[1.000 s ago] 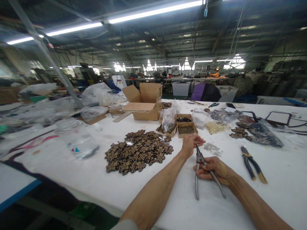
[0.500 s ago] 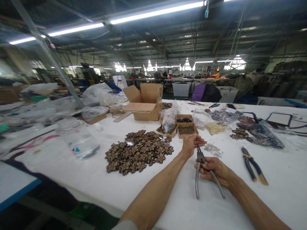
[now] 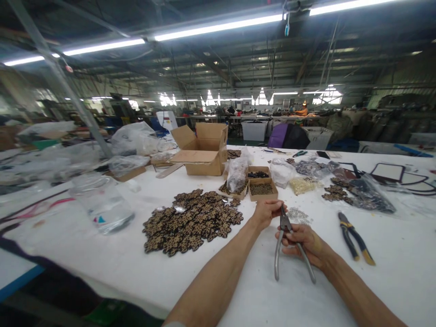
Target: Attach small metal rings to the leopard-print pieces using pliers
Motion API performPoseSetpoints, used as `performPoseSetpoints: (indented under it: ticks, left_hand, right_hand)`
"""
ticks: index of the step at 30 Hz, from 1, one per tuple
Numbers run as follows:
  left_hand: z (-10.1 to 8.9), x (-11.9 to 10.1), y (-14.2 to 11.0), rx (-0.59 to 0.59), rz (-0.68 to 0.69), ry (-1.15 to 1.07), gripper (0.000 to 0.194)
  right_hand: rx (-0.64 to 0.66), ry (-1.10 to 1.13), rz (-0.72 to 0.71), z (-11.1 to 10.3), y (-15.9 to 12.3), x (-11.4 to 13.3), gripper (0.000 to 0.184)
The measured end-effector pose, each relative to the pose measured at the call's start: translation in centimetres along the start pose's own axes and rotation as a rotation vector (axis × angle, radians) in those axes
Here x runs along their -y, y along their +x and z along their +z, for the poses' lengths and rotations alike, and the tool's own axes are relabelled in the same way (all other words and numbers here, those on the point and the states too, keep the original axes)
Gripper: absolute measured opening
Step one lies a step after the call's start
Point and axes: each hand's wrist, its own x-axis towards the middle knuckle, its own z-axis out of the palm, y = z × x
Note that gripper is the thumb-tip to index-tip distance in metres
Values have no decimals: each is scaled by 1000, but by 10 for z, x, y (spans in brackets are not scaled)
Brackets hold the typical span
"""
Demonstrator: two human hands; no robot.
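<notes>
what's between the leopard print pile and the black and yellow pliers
In the head view, left to right: the left hand and forearm, the grey pliers and the right hand holding them, with small silvery bits just beyond.

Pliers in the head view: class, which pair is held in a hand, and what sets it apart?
The grey-handled pliers, held in the right hand; the black-and-yellow pliers lie on the white table untouched.

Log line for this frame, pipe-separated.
right hand: holds grey-handled pliers, handles spread | left hand: at pliers' tips | nearby: small silvery pieces | on table: black-and-yellow pliers
</notes>
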Motion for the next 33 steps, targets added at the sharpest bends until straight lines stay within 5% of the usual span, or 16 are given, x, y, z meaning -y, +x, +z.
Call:
performPoseSetpoints:
  ticks: [11,20,28,33]
  left_hand:
    - [1,0,0,-17,11,-75,18]
    - [23,17,-15,205,-292,51,38]
    - [29,23,-29,314,-264,-16,38]
    - [45,27,-46,617,-476,-3,41]
  right_hand:
    - [-28,1,2,3,0,0,38]
    - [-93,-90,-92,-11,3,2,27]
    - [-179,19,-245,-24,5,14,29]
    - [-285,68,-415,-44,4,34,29]
